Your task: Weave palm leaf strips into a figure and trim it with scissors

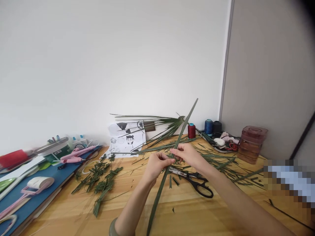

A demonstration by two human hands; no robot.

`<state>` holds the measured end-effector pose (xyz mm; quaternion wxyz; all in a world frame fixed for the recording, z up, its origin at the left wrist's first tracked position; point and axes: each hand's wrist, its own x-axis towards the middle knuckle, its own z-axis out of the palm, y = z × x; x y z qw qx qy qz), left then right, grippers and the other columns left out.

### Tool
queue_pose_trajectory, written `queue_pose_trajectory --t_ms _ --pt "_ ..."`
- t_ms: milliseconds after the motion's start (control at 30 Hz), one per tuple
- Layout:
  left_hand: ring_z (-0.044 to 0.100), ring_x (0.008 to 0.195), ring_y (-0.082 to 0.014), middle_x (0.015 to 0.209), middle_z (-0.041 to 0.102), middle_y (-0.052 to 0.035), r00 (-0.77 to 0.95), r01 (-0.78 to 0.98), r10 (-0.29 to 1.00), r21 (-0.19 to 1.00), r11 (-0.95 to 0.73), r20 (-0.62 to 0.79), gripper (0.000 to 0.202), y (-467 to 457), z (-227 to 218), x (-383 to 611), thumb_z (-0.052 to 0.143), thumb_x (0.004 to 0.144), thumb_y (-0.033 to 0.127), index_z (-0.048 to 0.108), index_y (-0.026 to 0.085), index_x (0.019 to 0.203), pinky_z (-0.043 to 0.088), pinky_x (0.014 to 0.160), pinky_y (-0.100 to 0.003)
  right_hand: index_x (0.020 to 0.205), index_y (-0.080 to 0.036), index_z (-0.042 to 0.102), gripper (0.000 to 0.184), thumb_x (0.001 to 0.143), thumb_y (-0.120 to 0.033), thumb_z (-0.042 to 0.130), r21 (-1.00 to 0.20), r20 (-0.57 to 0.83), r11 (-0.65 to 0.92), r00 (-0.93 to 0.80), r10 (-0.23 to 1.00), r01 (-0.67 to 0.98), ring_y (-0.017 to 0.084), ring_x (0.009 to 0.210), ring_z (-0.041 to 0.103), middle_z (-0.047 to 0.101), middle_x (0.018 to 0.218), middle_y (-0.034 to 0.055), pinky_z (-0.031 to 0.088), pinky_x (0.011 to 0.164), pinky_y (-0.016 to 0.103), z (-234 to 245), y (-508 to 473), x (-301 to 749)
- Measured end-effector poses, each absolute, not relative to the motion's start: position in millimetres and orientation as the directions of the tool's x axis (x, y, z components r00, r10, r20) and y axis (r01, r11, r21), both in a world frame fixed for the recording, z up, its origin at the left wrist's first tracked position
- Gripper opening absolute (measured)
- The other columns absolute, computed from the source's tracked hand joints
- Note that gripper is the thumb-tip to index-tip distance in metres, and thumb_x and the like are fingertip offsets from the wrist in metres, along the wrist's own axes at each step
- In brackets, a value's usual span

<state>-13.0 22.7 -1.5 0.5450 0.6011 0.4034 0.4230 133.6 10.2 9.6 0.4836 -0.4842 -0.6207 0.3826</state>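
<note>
A long green palm leaf strip (159,190) runs slantwise over the table, its pointed tip up towards the wall. My left hand (158,165) pinches it near the middle between thumb and fingers. Just above, my right hand (187,155) is closed on the same strip, thumb against the leaf. Beneath the hands lie black-handled scissors (200,186), their blades partly hidden by my right hand. Cut leaf pieces (175,181) are scattered around them. To the left lie several woven leaf figures (105,183).
A fan-shaped palm frond (180,119) leans at the back by printed drawings (130,141). Thread spools (191,131) and a pink clear container (252,144) stand at right. A pink glue gun (76,154) rests on a blue board (61,178) at left.
</note>
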Motion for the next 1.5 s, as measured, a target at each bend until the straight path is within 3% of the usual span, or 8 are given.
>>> queue_pose_trajectory --t_ms 233,467,667,900,1067,1167,1300,1500 --pt "0.034 0.041 -0.005 0.045 0.041 0.0048 0.415 0.084 0.91 0.996 -0.025 -0.012 0.032 27.2 -4.0 -21.8 0.069 0.052 0.038 0.048 0.014 0.049 0.027 0.042 -0.02 0.057 -0.015 0.051 0.027 0.071 -0.037 0.054 -0.947 0.174 0.21 -0.162 0.971 0.244 0.01 0.045 0.048 0.051 0.048 -0.0031 0.038 0.046 0.022 12.5 7.5 131.4" --pt "0.032 0.045 -0.0064 0.045 0.041 0.0053 0.298 0.235 0.94 0.942 -0.241 0.167 0.027 24.3 1.9 -26.6 0.068 0.053 0.03 0.047 0.015 0.048 0.023 0.044 -0.021 0.06 -0.017 0.051 0.025 0.071 -0.039 0.054 -0.941 0.208 0.225 -0.092 0.974 0.253 0.008 0.041 0.043 0.047 0.045 -0.005 0.032 0.04 0.02 4.2 13.2 135.6" --pt "0.035 0.046 -0.0074 0.047 0.044 0.0047 0.388 0.332 0.903 0.885 -0.325 0.186 0.025 19.4 7.0 -30.4 0.066 0.055 0.032 0.05 0.015 0.051 0.024 0.045 -0.021 0.057 -0.016 0.053 0.024 0.071 -0.035 0.056 -0.952 0.195 0.217 -0.117 0.974 0.215 0.01 0.044 0.05 0.054 0.049 -0.0025 0.04 0.044 0.021 10.4 7.3 130.1" --pt "0.048 0.052 -0.0108 0.056 0.053 0.0017 0.368 0.205 0.913 0.942 -0.264 0.175 0.017 15.1 6.5 -23.7 0.06 0.064 0.03 0.051 0.016 0.065 0.035 0.05 -0.022 0.055 -0.015 0.052 0.022 0.076 -0.024 0.049 -0.967 0.156 0.181 -0.149 0.977 0.177 0.011 0.047 0.056 0.057 0.049 -0.001 0.045 0.048 0.021 9.3 2.3 123.1" --pt "0.055 0.063 -0.0161 0.067 0.062 -0.0023 0.265 0.528 0.866 0.688 -0.498 0.424 0.011 7.7 7.1 -18.9 0.054 0.068 0.028 0.057 0.018 0.072 0.038 0.059 -0.027 0.056 -0.015 0.052 0.023 0.075 -0.028 0.052 -0.967 0.165 0.185 -0.123 0.979 0.175 0.01 0.046 0.054 0.055 0.047 -0.0017 0.045 0.047 0.02 5.6 1.5 119.1" --pt "0.055 0.062 -0.0167 0.067 0.063 -0.0023 0.256 0.637 0.861 0.594 -0.492 0.439 0.01 4.2 9.2 -19.1 0.053 0.069 0.027 0.059 0.02 0.072 0.036 0.058 -0.027 0.057 -0.014 0.055 0.024 0.073 -0.032 0.054 -0.961 0.184 0.198 -0.09 0.979 0.193 0.01 0.047 0.053 0.056 0.049 -0.0009 0.043 0.048 0.02 4.8 0.8 119.2" --pt "0.055 0.059 -0.0162 0.062 0.063 -0.0014 0.246 0.567 0.896 0.695 -0.443 0.371 0.009 6.5 10.2 -22.2 0.056 0.065 0.028 0.06 0.019 0.067 0.036 0.055 -0.026 0.054 -0.014 0.055 0.025 0.073 -0.031 0.054 -0.954 0.189 0.209 -0.11 0.976 0.214 0.009 0.046 0.052 0.055 0.048 -0.0005 0.041 0.045 0.019 5.7 0.1 121.1" --pt "0.049 0.052 -0.0117 0.054 0.056 0.0 0.333 0.232 0.926 0.936 -0.264 0.178 0.017 16.1 11.3 -27.6 0.063 0.06 0.03 0.058 0.014 0.059 0.037 0.051 -0.023 0.055 -0.014 0.056 0.023 0.074 -0.024 0.048 -0.96 0.17 0.206 -0.189 0.967 0.187 0.009 0.047 0.053 0.057 0.05 -0.0011 0.044 0.049 0.02 14.4 -1.8 122.8"
